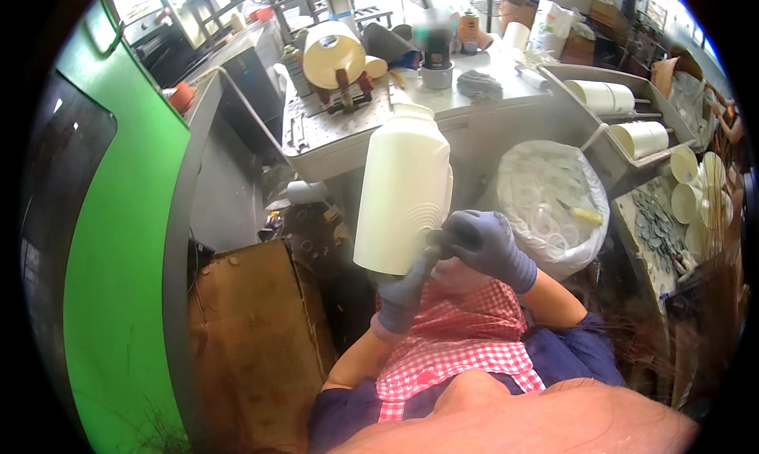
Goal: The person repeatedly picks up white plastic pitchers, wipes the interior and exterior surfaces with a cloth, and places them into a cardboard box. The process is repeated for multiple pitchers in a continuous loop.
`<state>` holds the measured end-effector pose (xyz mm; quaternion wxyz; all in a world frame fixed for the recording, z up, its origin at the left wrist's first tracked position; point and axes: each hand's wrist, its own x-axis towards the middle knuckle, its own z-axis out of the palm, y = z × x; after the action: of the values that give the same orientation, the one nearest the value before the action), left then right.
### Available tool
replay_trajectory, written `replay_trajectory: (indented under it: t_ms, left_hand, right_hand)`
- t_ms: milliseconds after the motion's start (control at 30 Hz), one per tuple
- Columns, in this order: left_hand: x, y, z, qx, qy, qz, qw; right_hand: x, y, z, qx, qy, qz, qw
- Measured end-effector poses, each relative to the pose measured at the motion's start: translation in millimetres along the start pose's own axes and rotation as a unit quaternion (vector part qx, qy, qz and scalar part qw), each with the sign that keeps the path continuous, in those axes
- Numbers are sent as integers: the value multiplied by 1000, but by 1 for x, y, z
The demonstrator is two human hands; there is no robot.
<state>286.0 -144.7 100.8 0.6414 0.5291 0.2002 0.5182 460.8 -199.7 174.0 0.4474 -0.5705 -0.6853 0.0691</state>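
Note:
A cream plastic container (pixel 406 181) with a short neck at its far end stands tilted in front of my apron. Curved ridges mark its lower right side. My left hand (pixel 403 297), in a grey glove, grips its near lower edge, thumb up along the side. My right hand (pixel 489 243), gloved alike, is bent in with its fingertips together beside the ridges, close to my left thumb. Whether a small part sits between those fingertips is hidden. To the right, a bin lined with a white plastic bag (pixel 504 199) holds clear plastic rings and a yellow-handled knife (pixel 584 215).
A worktable (pixel 504 107) ahead carries a cream cylinder (pixel 332 53) on a stand, a grey cloth (pixel 479 85) and cans. At right, a metal trough (pixel 599 130) holds cream cylinders, above a tray of grey discs (pixel 658 225). Cardboard (pixel 249 311) and a green machine panel (pixel 124 217) lie left.

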Motion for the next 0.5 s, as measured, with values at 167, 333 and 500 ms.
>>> replay_trajectory:
  t_ms: [167,333,500]
  left_hand:
    - [5,11,2,30,-13,30,999]
    - [10,4,-3,85,-41,56,994]
    - [16,15,8,271,-57,132,952]
  right_hand:
    - [5,-3,8,30,12,-27,999]
    - [10,-1,-5,0,-46,-45,998]
    - [12,-1,-17,-78,-79,-44,993]
